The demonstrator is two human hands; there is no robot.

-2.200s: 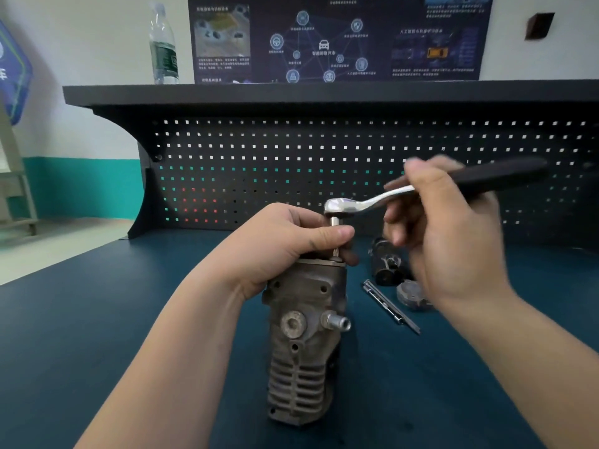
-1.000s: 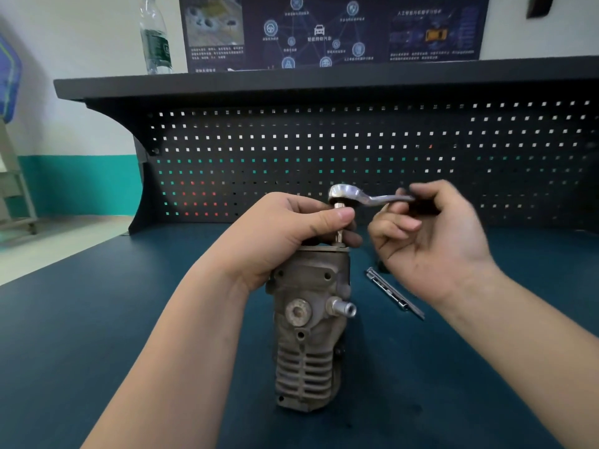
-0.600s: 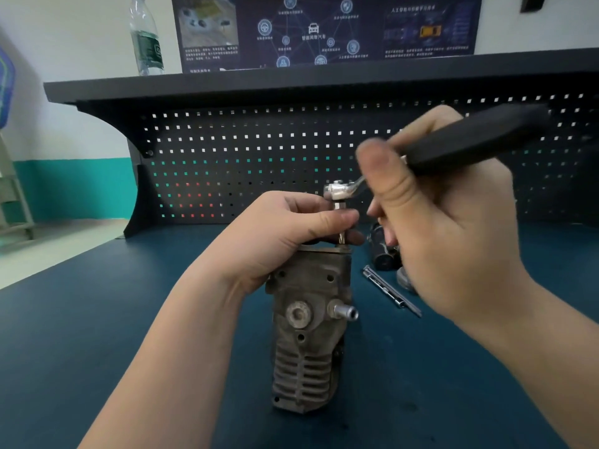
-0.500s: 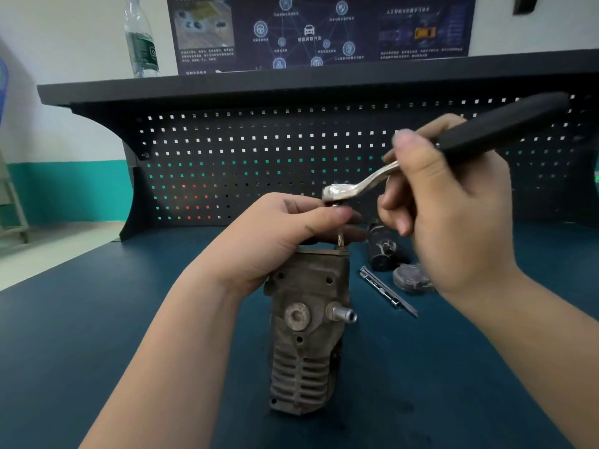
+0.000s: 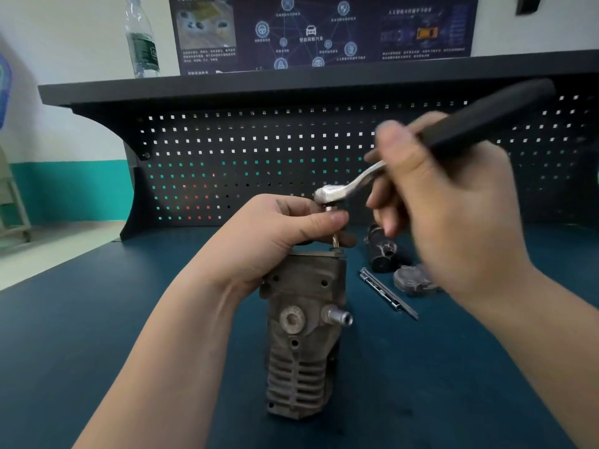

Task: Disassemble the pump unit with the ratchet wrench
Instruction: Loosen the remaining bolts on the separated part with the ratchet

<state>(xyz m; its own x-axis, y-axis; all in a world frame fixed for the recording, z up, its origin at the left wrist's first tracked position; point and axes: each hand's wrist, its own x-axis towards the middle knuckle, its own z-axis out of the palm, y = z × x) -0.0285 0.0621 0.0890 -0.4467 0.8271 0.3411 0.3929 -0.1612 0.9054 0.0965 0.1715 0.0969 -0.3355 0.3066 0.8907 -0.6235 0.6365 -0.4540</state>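
Pump unit (image 5: 303, 335) stands upright on its narrow end on the blue bench top (image 5: 97, 335), front centre. Left hand (image 5: 275, 234) wraps the top of it, thumb and fingers pinching the bit shaft under the ratchet head. Right hand (image 5: 444, 202) grasps the ratchet wrench (image 5: 421, 150) by its black handle, which sticks up and to the right; hand is motion-blurred.

Risks, as I judge them: the unit is tall on a small base, so a sideways pull on the handle could tip it if the left grip loosens. The handle sits high above the fastener on a long thin bit, so an off-axis push could cam the bit out and round the screw head. Left fingertips sit right beside the ratchet head, a pinch point. Loose parts (image 5: 382, 251) and a thin rod tool (image 5: 387, 293) lie just right of the unit, where a slipping hand would land.
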